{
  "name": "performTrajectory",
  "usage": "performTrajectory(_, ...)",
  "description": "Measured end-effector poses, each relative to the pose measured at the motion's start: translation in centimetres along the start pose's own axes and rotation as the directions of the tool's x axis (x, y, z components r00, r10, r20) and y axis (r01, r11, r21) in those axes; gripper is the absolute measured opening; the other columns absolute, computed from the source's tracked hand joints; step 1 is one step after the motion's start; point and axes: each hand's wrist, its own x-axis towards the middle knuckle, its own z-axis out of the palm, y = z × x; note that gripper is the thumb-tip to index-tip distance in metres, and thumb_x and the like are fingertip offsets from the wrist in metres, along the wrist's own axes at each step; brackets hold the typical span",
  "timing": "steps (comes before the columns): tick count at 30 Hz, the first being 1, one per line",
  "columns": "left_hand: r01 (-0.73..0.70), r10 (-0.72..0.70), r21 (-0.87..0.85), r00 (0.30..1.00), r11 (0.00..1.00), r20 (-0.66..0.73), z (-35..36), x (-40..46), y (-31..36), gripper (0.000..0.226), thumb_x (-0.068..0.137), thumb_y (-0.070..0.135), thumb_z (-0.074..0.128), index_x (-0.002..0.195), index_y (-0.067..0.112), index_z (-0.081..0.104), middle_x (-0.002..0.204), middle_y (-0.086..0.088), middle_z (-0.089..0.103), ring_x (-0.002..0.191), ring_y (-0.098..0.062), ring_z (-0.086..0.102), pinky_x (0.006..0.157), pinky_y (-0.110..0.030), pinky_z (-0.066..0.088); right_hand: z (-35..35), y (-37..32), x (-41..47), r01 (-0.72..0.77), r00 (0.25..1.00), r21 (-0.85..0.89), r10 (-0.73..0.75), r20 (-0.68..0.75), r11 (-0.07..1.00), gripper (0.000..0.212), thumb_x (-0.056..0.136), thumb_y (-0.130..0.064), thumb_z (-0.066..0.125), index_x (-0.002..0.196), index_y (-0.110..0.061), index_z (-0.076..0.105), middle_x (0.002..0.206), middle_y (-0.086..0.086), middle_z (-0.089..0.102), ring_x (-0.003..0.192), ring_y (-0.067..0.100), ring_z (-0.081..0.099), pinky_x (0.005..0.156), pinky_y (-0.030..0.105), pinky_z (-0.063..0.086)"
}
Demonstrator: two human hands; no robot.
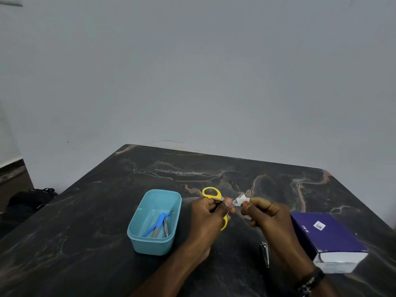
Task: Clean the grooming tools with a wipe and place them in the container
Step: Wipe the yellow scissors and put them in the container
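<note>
Left hand grips the yellow scissors above the counter, just right of the container; right hand pinches the folded wipe at the blades. Wipe hinge to tip, fingers off the edges. Nail clipper looks next.

Scissors blades hidden behind left hand and folded wipe; lower yellow loop mostly covered (only sliver shows). Small tools in container too small to identify. Both forearms cut off by bottom edge. Box print illegible
</note>
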Motion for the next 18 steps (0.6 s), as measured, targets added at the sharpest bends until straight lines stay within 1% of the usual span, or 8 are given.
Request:
performTrajectory(3,-0.003,0.003,0.011,1.0,1.0,0.016,0.02,0.03,-0.24,0.014,0.091,0.018,0.065,0.079,0.018,0.071,0.074,-0.001,0.075,0.067,-0.006,0.066,0.07,-0.025,0.053,0.01,0.21,-0.01,-0.001,1.0,0.012,0.001,0.0,1.0,0.024,0.088,-0.004,0.065,0.08,-0.022,0.078,0.075,0.01,0.075,0.069,0.019,0.063,0.056,0.025,0.049)
performTrajectory(5,-0.015,0.014,0.015,0.999,1.0,0.039,0.02,0.02,-0.41,0.014,0.091,0.016,0.065,0.078,0.017,0.071,0.074,-0.001,0.075,0.07,-0.008,0.067,0.073,-0.027,0.053,0.02,0.27,-0.02,0.013,1.0,0.016,-0.013,0.014,1.0,0.023,0.088,-0.004,0.065,0.08,-0.021,0.078,0.075,0.01,0.075,0.067,0.016,0.063,0.054,0.023,0.049)
performTrajectory(7,-0.025,0.024,0.022,0.998,0.999,0.066,0.05,-0.03,-0.55,0.015,0.091,0.014,0.065,0.077,0.016,0.071,0.071,-0.001,0.074,0.069,-0.007,0.068,0.074,-0.027,0.053,0.03,0.2,-0.02,0.033,0.999,0.019,-0.033,0.04,0.999,0.025,0.088,-0.005,0.065,0.075,-0.022,0.079,0.073,0.01,0.075,0.063,0.012,0.062,0.052,0.019,0.049)
performTrajectory(10,-0.042,0.042,-0.001,0.996,0.999,0.078,0.13,-0.1,-0.71,0.01,0.089,0.01,0.067,0.08,0.009,0.071,0.069,-0.002,0.073,0.064,-0.005,0.067,0.067,-0.021,0.051,0.1,0.23,-0.04,0.047,0.996,0.017,-0.048,0.07,0.999,0.024,0.087,-0.009,0.066,0.072,-0.021,0.079,0.071,0.006,0.075,0.059,0.005,0.063,0.054,0.015,0.048)
performTrajectory(13,-0.05,0.052,-0.043,0.998,0.998,0.046,0.1,0.05,-0.69,0.001,0.086,0.007,0.069,0.085,0.006,0.069,0.069,-0.007,0.074,0.06,-0.006,0.068,0.061,-0.019,0.05,0.08,0.55,0.03,0.016,0.997,0.013,-0.017,0.077,1.0,0.017,0.087,-0.015,0.068,0.074,-0.018,0.079,0.067,0.007,0.072,0.055,0.006,0.054,0.055,0.023,0.045)
performTrajectory(15,-0.057,0.059,-0.05,0.997,0.997,0.044,0.1,0.07,-0.75,0.003,0.087,0.008,0.068,0.087,0.005,0.067,0.069,-0.009,0.073,0.057,-0.006,0.066,0.057,-0.017,0.048,0.1,0.84,0.08,-0.002,0.997,0.027,0.0,0.077,1.0,0.016,0.087,-0.017,0.068,0.074,-0.015,0.079,0.067,0.007,0.072,0.055,0.006,0.051,0.057,0.026,0.043)
performTrajectory(17,-0.071,0.073,-0.037,0.996,0.997,0.055,0.2,0.01,-0.93,0.012,0.093,0.013,0.062,0.087,0.004,0.068,0.068,-0.01,0.072,0.056,-0.007,0.064,0.055,-0.017,0.048,0.18,0.93,0.08,-0.019,0.998,0.034,0.017,0.064,0.999,0.016,0.087,-0.016,0.069,0.075,-0.013,0.078,0.065,0.008,0.071,0.055,0.009,0.048,0.057,0.029,0.041)
performTrajectory(18,-0.084,0.086,-0.029,0.995,0.996,0.059,0.24,0.0,-1.04,0.018,0.095,0.015,0.059,0.087,0.002,0.068,0.067,-0.011,0.071,0.055,-0.008,0.063,0.055,-0.018,0.048,0.22,0.98,0.08,-0.02,0.998,0.035,0.017,0.064,0.999,0.017,0.087,-0.015,0.068,0.074,-0.012,0.078,0.063,0.007,0.07,0.055,0.01,0.048,0.056,0.028,0.04)
